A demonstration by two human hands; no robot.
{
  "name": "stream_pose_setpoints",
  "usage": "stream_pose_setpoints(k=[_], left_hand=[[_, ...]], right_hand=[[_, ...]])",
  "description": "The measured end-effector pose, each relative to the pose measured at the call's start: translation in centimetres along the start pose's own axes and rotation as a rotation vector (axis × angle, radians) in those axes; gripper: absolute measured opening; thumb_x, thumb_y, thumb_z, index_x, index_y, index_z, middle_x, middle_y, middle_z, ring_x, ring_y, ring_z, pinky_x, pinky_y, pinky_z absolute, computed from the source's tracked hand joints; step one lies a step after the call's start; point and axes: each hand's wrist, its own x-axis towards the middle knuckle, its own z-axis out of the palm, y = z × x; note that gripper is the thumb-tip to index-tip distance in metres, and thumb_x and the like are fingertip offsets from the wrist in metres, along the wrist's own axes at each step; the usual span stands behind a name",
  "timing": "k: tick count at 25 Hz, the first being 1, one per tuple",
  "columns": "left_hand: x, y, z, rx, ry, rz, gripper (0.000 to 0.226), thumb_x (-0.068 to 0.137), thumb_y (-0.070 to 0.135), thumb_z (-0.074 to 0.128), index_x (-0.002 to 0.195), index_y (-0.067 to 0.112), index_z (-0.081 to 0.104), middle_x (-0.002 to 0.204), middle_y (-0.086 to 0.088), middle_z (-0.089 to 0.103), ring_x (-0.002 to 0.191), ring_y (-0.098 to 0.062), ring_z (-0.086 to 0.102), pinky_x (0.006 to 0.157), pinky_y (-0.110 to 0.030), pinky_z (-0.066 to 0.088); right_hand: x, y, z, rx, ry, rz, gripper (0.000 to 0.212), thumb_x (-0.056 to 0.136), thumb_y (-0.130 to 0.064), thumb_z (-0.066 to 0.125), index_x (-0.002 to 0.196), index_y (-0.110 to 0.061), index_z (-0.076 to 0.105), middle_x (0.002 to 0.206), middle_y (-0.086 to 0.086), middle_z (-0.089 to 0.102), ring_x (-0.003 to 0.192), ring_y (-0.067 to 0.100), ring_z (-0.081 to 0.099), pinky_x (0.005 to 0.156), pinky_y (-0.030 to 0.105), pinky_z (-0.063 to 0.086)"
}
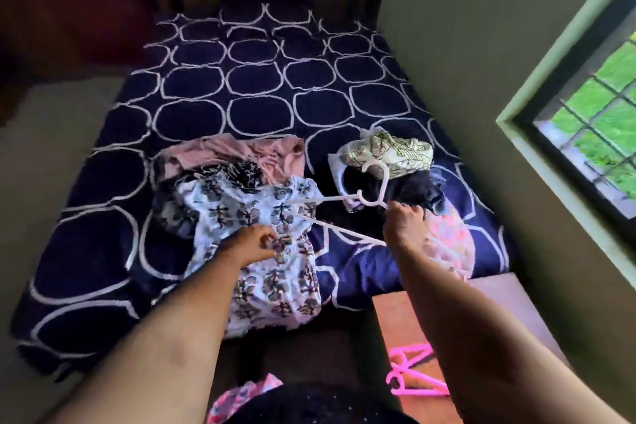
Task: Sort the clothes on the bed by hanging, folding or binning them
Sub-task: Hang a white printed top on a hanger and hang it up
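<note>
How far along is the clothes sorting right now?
Nothing looks finished. In hand: left hand grips the white printed garment while right hand holds a white hanger. Left: pink top, leaf-print piece, dark clothes on the bed.

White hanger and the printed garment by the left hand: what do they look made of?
The white hanger looks like moulded plastic: thin, smooth, uniformly white arms and hook; coated wire not excluded. The printed garment looks like thin woven fabric, perhaps cotton: matte, white with dark motifs, creasing and draping softly.
</note>
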Motion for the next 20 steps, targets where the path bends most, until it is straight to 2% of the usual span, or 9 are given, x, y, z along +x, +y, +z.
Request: stream_pose_setpoints(k=[4,7,10,12,15,20], left_hand=[[-0.8,-7.4,-2.8,-0.047,0.058,-0.124,0.033,0.077,0.032,0.076,0.108,0.034,0.065,0.097,0.005,0.069,0.083,-0.014,0.064,0.075,-0.026,0.049],[0.3,-12.3,-5.5,-0.089,0.081,-0.176,0.034,0.078,0.028,0.077,0.110,0.028,0.066,0.099,0.003,0.068,0.082,-0.019,0.064,0.071,-0.023,0.047],[2.8,-16.1,-8.2,-0.063,0.077,-0.174,0.035,0.080,0.028,0.075,0.113,0.027,0.065,0.102,0.006,0.066,0.081,-0.012,0.059,0.070,-0.021,0.044],[5.2,-18.3,-9.6,-0.020,0.057,-0.165,0.036,0.080,0.029,0.074,0.115,0.026,0.064,0.102,0.008,0.062,0.083,-0.011,0.057,0.073,-0.022,0.044],[8.7,-20.2,-10.9,0.043,0.037,-0.140,0.039,0.080,0.033,0.074,0.116,0.028,0.063,0.111,0.006,0.061,0.090,-0.012,0.060,0.079,-0.025,0.049],[14.5,-22.3,-11.8,0.180,0.056,-0.138,0.033,0.085,0.030,0.069,0.117,0.031,0.062,0.121,0.004,0.059,0.107,-0.018,0.059,0.088,-0.033,0.050]], right_hand=[[1.9,-8.6,1.7,0.062,-0.076,0.024,0.028,0.094,-0.016,0.042,0.112,-0.022,0.063,0.122,0.003,0.059,0.119,0.027,0.041,0.089,0.045,0.037],[3.4,-14.2,3.3,0.091,-0.086,0.043,0.028,0.093,-0.014,0.044,0.111,-0.023,0.063,0.119,0.003,0.059,0.117,0.026,0.043,0.090,0.048,0.037],[5.5,-18.4,4.9,0.109,-0.092,0.064,0.025,0.092,-0.015,0.046,0.107,-0.024,0.065,0.116,0.004,0.060,0.115,0.026,0.048,0.091,0.049,0.037],[7.0,-20.5,6.2,0.146,-0.103,0.086,0.023,0.090,-0.018,0.048,0.103,-0.024,0.067,0.111,0.004,0.063,0.111,0.027,0.051,0.092,0.049,0.038],[9.0,-22.2,8.1,0.229,-0.151,0.090,0.022,0.087,-0.027,0.052,0.100,-0.020,0.069,0.103,0.004,0.065,0.104,0.028,0.056,0.085,0.040,0.042],[12.2,-23.5,10.6,0.291,-0.173,-0.016,0.012,0.086,-0.020,0.056,0.085,-0.019,0.067,0.096,0.005,0.065,0.096,0.031,0.058,0.072,0.036,0.045]])
